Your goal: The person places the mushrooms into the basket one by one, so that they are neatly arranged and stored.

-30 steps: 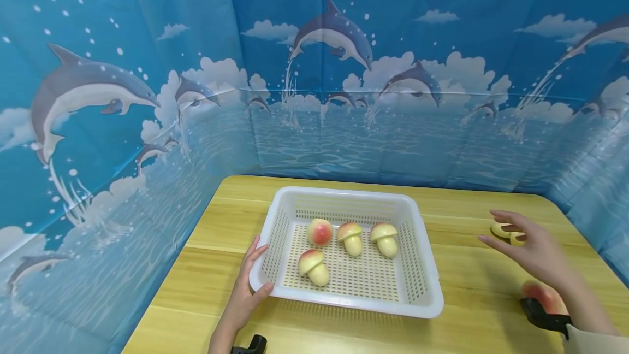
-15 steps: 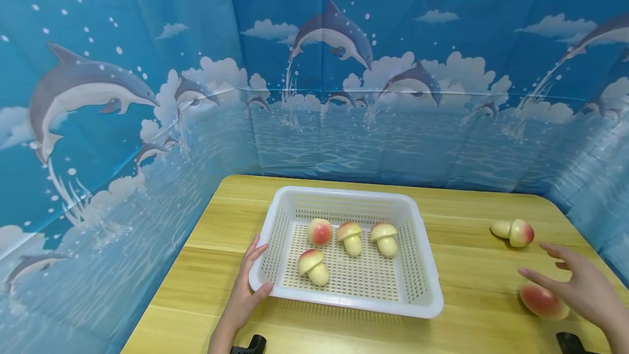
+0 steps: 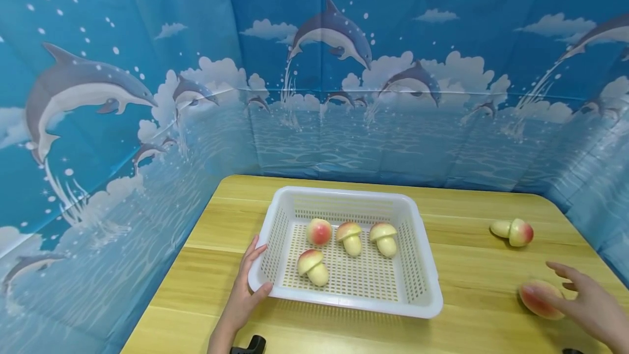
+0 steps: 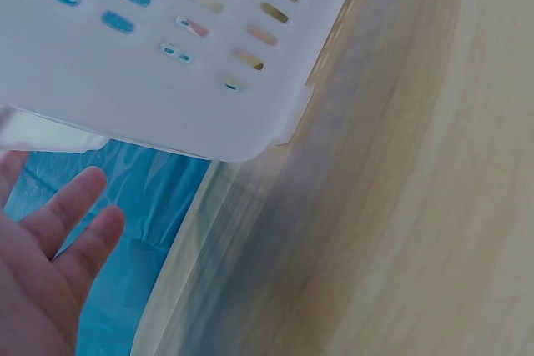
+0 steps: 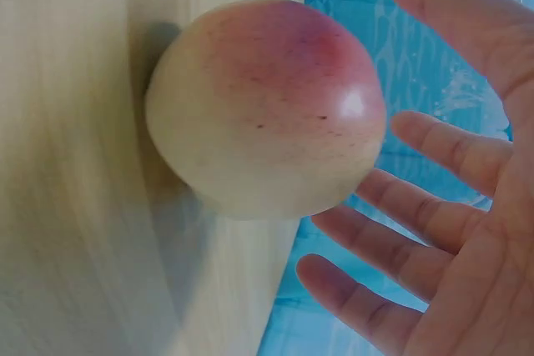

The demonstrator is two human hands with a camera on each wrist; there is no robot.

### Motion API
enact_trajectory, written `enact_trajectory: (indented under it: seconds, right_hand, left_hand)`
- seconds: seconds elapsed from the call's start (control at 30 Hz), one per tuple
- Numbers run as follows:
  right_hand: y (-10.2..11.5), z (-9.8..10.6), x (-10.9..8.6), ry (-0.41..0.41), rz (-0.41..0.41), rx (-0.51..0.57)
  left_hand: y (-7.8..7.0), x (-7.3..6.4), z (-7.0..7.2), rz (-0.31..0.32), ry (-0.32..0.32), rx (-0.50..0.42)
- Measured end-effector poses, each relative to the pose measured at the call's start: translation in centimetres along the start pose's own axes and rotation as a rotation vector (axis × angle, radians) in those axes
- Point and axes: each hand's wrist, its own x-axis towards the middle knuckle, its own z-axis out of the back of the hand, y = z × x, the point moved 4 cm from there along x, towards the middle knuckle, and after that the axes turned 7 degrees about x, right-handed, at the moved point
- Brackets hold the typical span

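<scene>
My left hand [image 3: 244,288] rests at the left front corner of a white plastic basket [image 3: 339,300]. Its fingertips touch the left rim and the thumb lies at the front. In the left wrist view, straight fingers [image 4: 96,243] show under the basket wall [image 4: 158,114]. Inside the basket lie several yellow-and-red mushroom shapes [image 3: 352,240] and a round red-and-yellow piece [image 3: 319,232]. My right hand [image 3: 589,305] hovers with spread fingers beside an oval, peach-like fruit [image 3: 540,300] on the table. In the right wrist view, the fingers lie right of this fruit [image 5: 259,114], not wrapped round it.
Farther back on the right, another mushroom shape [image 3: 513,232] lies on its side. The wooden table [image 3: 472,266] ends at a blue dolphin-print curtain [image 3: 344,141], which stands behind and along both sides.
My right hand has moved right and toward me, from above the mushroom shape to the peach-like fruit. The mushroom shape has come into full sight. The left hand and basket stay in place.
</scene>
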Motion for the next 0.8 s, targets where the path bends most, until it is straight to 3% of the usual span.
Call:
enact_trajectory:
  seconds: [0.3, 0.6, 0.8]
  right_hand:
    - [-1.0, -1.0, -0.3, -0.028, 0.032, 0.003]
    - [-1.5, -1.6, -0.6, -0.016, -0.028, 0.016]
    - [-2.0, -2.0, -0.7, 0.02, -0.117, 0.024]
  left_hand:
    - [-0.1, 0.0, 0.0, -0.006, -0.006, -0.013]
    - [-0.2, 0.0, 0.0, -0.015, -0.016, -0.005]
    - [0.0, 0.0, -0.1, -0.012, -0.017, -0.011]
